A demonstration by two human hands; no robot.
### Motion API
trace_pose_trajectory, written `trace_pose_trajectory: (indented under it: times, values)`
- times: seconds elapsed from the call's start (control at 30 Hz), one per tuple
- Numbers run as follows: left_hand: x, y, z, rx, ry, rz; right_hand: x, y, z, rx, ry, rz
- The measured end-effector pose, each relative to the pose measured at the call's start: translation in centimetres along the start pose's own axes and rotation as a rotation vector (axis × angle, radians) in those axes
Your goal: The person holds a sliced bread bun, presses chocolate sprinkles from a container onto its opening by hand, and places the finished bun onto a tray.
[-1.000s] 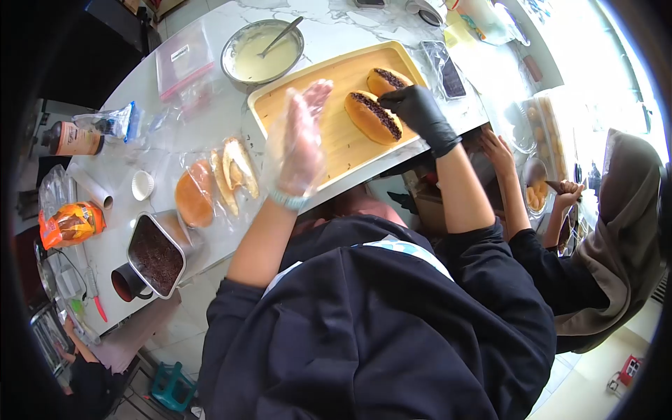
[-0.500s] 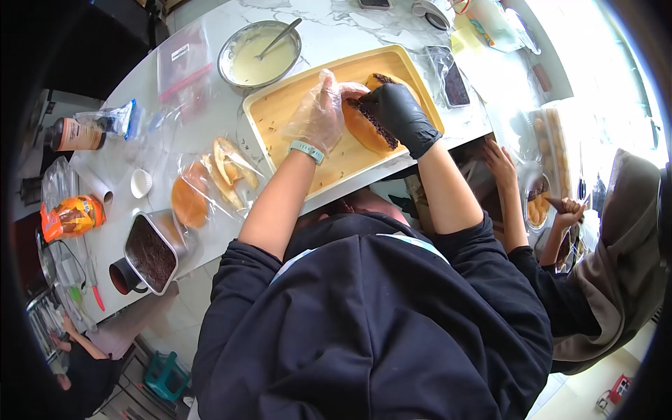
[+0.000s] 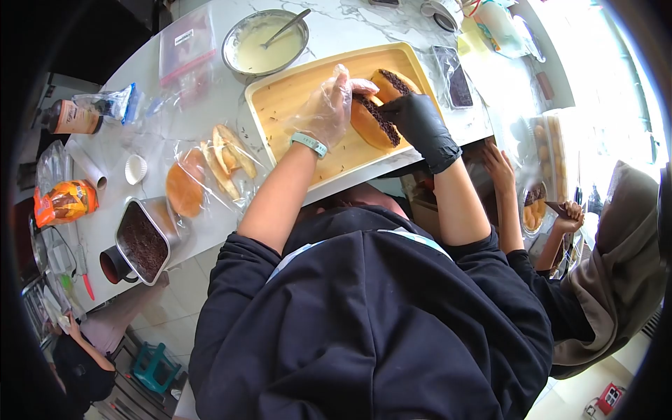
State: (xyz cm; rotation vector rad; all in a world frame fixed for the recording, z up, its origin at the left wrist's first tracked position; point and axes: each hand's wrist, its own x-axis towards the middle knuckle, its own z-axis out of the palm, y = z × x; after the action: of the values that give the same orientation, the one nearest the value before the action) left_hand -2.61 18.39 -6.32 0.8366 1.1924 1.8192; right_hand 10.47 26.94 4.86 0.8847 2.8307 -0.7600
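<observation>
My left hand (image 3: 330, 106), in a clear plastic glove, steadies the upper left side of a split bread roll (image 3: 374, 128); its fingers curl against the crust. Dark chocolate sprinkles (image 3: 383, 120) fill the roll's slit. My right hand (image 3: 418, 126), in a black glove, has its fingers pinched together at that slit, over the sprinkles. A second filled roll (image 3: 396, 82) lies just behind, partly covered by the right hand. Both rolls rest on a wooden tray (image 3: 280, 126) dotted with stray sprinkles.
Behind the tray stands a bowl of cream (image 3: 255, 50) with a spoon. To the left are bagged bread (image 3: 186, 183) and a metal container of sprinkles (image 3: 143, 241). A phone (image 3: 458, 87) lies right. A co-worker's hand (image 3: 499, 166) is at the right table edge; another person stands lower left.
My right hand has drawn slightly right and down along the roll, showing more of the sprinkles. My left hand stays at the roll. The whole view has shifted a little.
</observation>
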Motion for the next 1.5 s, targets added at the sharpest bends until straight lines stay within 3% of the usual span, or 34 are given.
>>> trace_pose_trajectory:
  times: [0.1, 0.33, 0.63, 0.7, 0.9, 1.0, 1.17, 1.37, 1.5]
  values:
    - [0.1, 0.2, 0.1, -0.008, 0.007, 0.010, -0.5, 0.7, 0.4, 0.051, 0.010, 0.063]
    - [0.4, 0.1, 0.1, -0.106, 0.021, 0.015, -0.7, 1.3, 0.8, 0.012, 0.083, -0.030]
    - [-0.5, 2.2, 1.4, -0.503, 0.312, -0.051, -1.6, 0.1, 1.4, 0.044, 0.173, -0.041]
    - [-1.4, 2.7, 1.7, -0.509, 0.305, -0.064, -1.6, 0.5, 2.3, 0.153, 0.273, -0.041]
    - [-2.1, 1.7, 1.9, -0.515, 0.274, -0.041, -1.3, 0.5, 2.6, 0.143, 0.300, -0.127]
    - [-1.9, 1.3, 1.8, -0.481, 0.266, -0.023, -0.5, -0.2, 3.4, -0.128, 0.424, -0.355]
    - [-2.1, 1.9, 2.3, -0.488, 0.293, -0.051, 0.2, -0.6, 6.4, -0.201, 0.288, -0.322]
    - [-2.1, 2.0, 2.2, -0.475, 0.314, -0.043, 0.6, 0.0, 7.2, -0.246, 0.321, -0.256]
    - [-2.2, 2.0, 2.3, -0.437, 0.331, -0.038, 0.8, 0.8, 6.3, -0.100, 0.322, -0.283]
